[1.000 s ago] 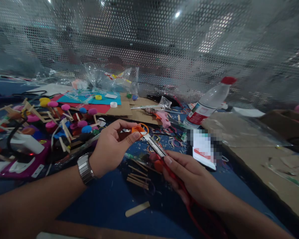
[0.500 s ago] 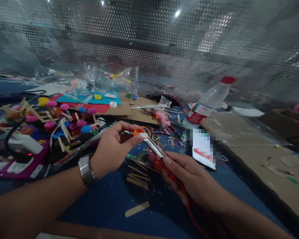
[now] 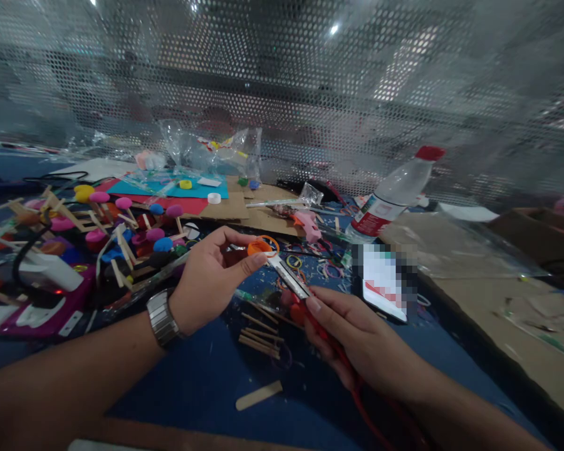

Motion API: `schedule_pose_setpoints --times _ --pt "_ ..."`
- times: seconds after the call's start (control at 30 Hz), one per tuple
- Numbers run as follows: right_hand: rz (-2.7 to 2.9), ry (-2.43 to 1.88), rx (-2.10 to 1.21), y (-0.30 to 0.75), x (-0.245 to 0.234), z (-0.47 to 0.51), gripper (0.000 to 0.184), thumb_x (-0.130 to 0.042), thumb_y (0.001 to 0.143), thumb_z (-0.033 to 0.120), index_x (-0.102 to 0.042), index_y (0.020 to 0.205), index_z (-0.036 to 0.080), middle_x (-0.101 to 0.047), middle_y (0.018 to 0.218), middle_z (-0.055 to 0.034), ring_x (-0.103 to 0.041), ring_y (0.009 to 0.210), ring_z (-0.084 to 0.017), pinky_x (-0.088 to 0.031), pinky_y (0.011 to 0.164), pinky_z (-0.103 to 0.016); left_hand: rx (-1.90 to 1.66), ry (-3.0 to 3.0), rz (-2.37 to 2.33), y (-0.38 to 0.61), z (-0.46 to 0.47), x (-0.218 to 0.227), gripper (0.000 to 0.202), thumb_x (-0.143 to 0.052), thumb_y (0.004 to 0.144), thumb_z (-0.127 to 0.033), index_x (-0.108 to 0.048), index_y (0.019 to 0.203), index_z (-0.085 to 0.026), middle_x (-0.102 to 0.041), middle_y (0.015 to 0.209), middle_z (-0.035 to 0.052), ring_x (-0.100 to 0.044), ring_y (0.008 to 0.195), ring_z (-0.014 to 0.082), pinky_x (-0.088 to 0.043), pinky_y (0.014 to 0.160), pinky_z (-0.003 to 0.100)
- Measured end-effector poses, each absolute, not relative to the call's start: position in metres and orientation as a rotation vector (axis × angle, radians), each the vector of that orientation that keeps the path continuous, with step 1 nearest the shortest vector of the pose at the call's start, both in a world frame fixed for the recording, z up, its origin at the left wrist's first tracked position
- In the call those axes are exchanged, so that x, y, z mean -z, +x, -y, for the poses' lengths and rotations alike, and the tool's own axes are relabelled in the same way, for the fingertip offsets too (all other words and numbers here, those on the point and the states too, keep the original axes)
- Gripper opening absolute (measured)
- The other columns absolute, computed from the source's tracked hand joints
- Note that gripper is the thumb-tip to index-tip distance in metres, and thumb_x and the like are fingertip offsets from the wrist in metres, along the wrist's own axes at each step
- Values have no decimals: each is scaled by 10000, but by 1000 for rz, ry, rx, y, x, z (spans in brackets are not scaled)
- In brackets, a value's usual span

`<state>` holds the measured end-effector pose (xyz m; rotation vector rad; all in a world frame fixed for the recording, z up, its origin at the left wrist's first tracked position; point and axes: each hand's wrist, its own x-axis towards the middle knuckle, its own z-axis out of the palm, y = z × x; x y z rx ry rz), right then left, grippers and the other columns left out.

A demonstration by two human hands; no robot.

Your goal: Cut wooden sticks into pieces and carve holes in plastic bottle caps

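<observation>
In my left hand (image 3: 211, 266) an orange bottle cap (image 3: 259, 247) is pinched between thumb and fingers, and a thin orange ring (image 3: 277, 243) stands up at its edge. My right hand (image 3: 352, 332) is closed around red-handled scissors (image 3: 289, 277), gripping them near the base of the blades. The blades point up and left, with the tip at the cap beside my left thumb. Whether the tip is inside the cap or only against it, I cannot tell. Below the hands are several thin wooden sticks (image 3: 258, 335) and one wider craft stick (image 3: 258, 396).
On the left lie many stick pieces with coloured clay balls (image 3: 156, 234) and a purple device (image 3: 42, 316). Coloured sheets (image 3: 169, 186) and cardboard (image 3: 267, 216) are behind. A bottle (image 3: 390, 197) leans at right near a phone (image 3: 383, 285). Perforated mesh (image 3: 282, 81) rises at the back.
My left hand and the orange cap have shifted slightly left, and the cap has turned a little. The scissors' tip has followed it. Both grips are unchanged.
</observation>
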<state>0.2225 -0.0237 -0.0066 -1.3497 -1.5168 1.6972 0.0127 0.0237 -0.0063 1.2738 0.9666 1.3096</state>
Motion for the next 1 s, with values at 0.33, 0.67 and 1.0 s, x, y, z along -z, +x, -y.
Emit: schedule_pose_setpoints --times 0.33,0.67,1.0 --pt "1349 -1292 -1798 225 4 20 571 -597 845 677 -606 1092 162 -474 501 95 -345 280 -32 -244 263 -123 -1287 1184 -943 14 -22 3 348 -842 746 -345 -663 973 -151 -731 926 48 -699 815 158 -578 764 278" --pt "1230 -1207 -1887 227 2 19 579 -637 844 621 -641 1156 134 -493 484 85 -330 261 -27 -228 278 -131 -1175 901 -735 15 -25 1 339 -909 665 -307 -733 899 -137 -738 900 40 -701 846 137 -587 794 238" --pt "1241 -1223 -1868 227 1 21 570 -637 843 622 -654 1142 138 -488 484 81 -332 267 -32 -224 274 -137 -1137 923 -757 15 -25 0 376 -944 597 -253 -723 881 -142 -739 873 29 -681 776 117 -581 754 238"
